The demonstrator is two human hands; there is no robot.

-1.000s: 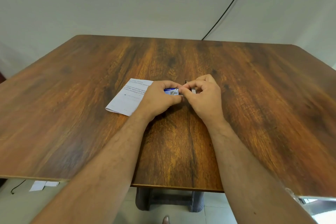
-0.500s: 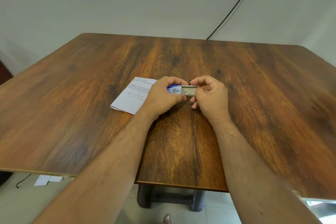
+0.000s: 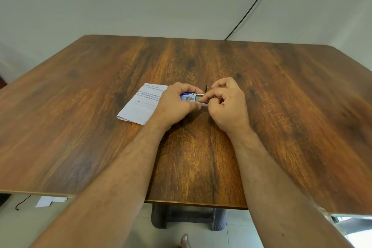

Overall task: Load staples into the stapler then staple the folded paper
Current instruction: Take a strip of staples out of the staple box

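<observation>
A small blue staple box is held over the middle of the wooden table. My left hand grips its blue sleeve. The inner tray is slid out to the right, and my right hand has its fingertips pinched at the tray's open end. A folded white paper with printed text lies flat on the table just left of my left hand, partly under it. A thin dark upright part shows behind the box; the stapler itself is hidden by my hands.
A black cable runs down the wall to the table's far edge. White scraps of paper lie on the floor under the near left edge. The table's grey base stands below the near edge.
The tray has slid out of the blue sleeve to the right. My right hand's fingers moved from the box's end into the tray opening. The view shifted slightly.
</observation>
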